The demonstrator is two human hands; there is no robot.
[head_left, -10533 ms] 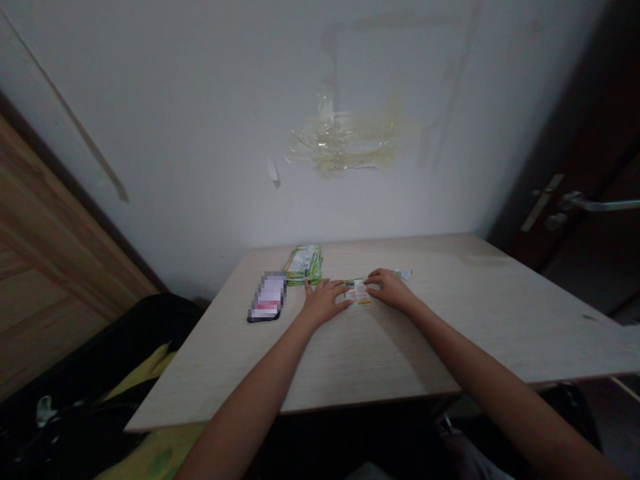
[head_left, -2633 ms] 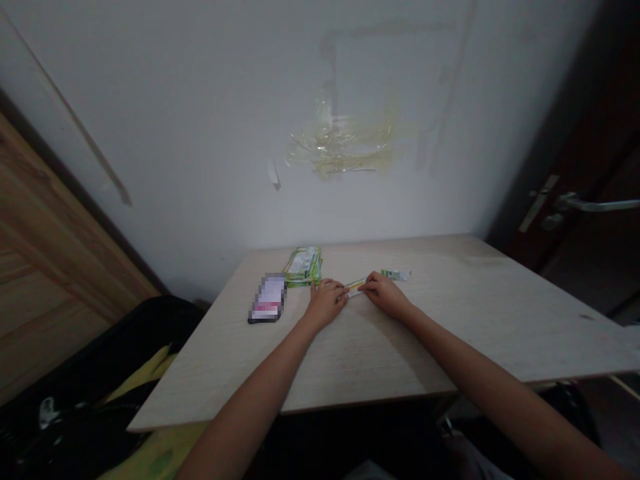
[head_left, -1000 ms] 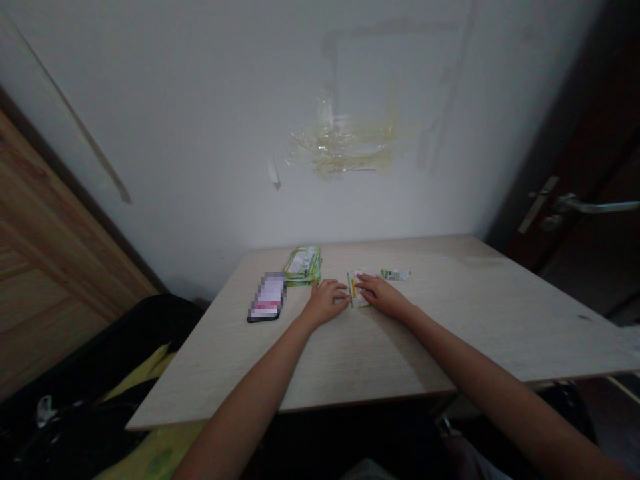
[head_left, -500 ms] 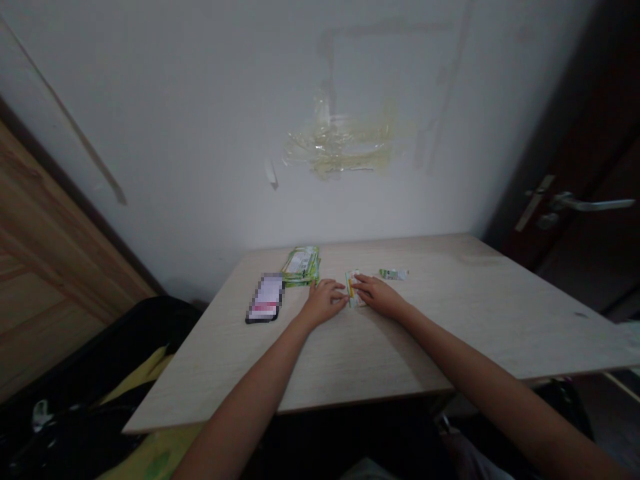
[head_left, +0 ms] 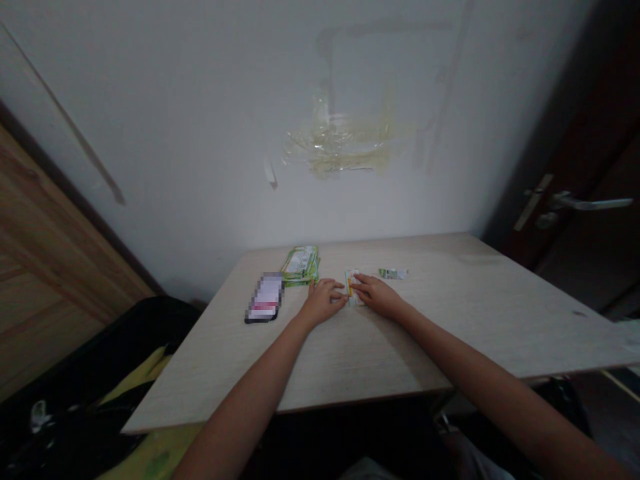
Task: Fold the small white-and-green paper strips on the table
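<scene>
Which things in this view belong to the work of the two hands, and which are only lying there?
Belonging to the work:
printed packet, under the right hand, with the left hand close by
stack of green packets, probably, as it looks similar
narrow green-and-white strip, possibly

Apparently just there:
phone, untouched beside the stack
clear tape, stuck on the wall

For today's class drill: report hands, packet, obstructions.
Right hand on printed packet. Left hand at its edge, contact unclear. Phone further left, not blocking.

No readable print anywhere
</scene>
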